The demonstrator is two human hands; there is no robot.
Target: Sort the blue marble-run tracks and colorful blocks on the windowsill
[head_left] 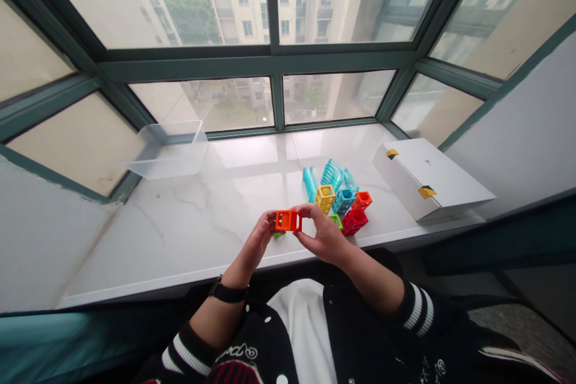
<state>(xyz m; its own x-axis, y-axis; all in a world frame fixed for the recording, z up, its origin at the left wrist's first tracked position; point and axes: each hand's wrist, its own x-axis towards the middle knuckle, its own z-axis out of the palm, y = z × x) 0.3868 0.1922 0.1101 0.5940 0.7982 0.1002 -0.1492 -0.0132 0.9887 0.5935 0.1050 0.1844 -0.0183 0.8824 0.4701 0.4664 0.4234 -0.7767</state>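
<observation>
Between my two hands is an orange hollow plastic toy block (pixel 284 221) with open square sides; its right end looks redder, and I cannot tell if that is a second block. My left hand (pixel 260 239) grips it from the left, fingers closed. From the right, my right hand (pixel 327 239) pinches the redder end. A bit of green shows just below the block, mostly hidden. Just beyond my right hand stand a yellow block (pixel 324 198), a blue block (pixel 343 201), a small orange block (pixel 362 200), a red block (pixel 355 222) and a partly covered green block (pixel 337 221).
Behind the blocks lie several translucent turquoise track pieces (pixel 332 175). A clear plastic bin (pixel 173 162) stands at the left on the white marbled sill (pixel 216 210). A white box (pixel 432 177) with yellow-black tabs is at the right. Green-framed windows (pixel 252 64) enclose the sill.
</observation>
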